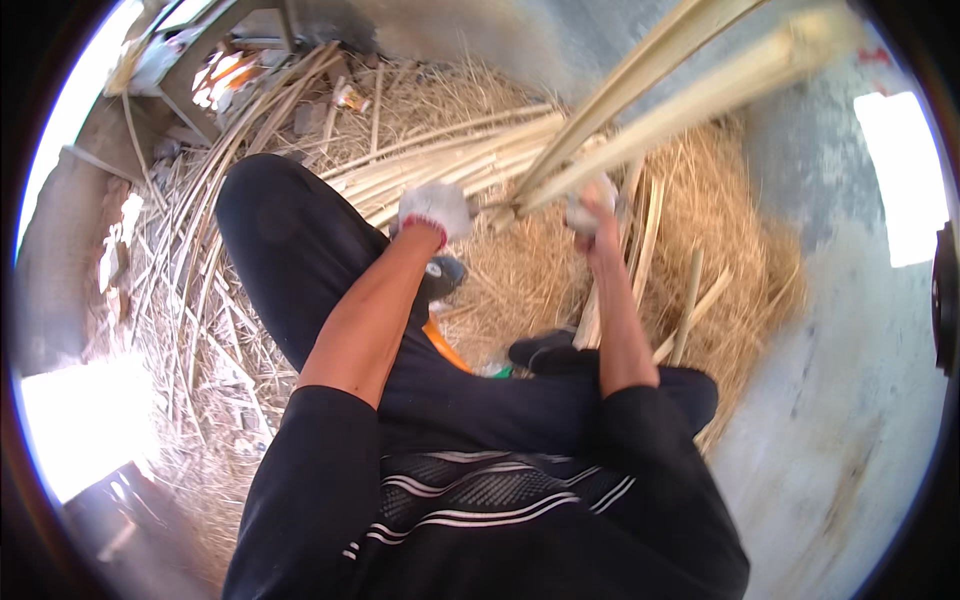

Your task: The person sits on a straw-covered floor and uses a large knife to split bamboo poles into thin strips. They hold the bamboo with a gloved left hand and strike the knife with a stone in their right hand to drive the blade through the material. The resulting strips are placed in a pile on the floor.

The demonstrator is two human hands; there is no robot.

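My left hand (437, 212), in a white glove with a red cuff, is closed around something whose thin dark end, perhaps a blade (490, 206), points right. That end meets the lower tip of a long pale bamboo piece (690, 105). The bamboo rises to the upper right and is split lengthwise, with a second half (625, 85) spreading apart on its left. My right hand (592, 205), also in a pale glove, sits just right of the split end. Its fingers are curled and blurred, and the bamboo partly covers them, so I cannot tell what they grip.
Beyond my left knee lies a pile of split bamboo strips (480, 150). Straw-like shavings (730, 210) cover the floor. Short bamboo sticks (688, 305) lie by my right forearm, and a grey wall (830, 400) stands on the right. A metal frame (190, 105) is at the far left.
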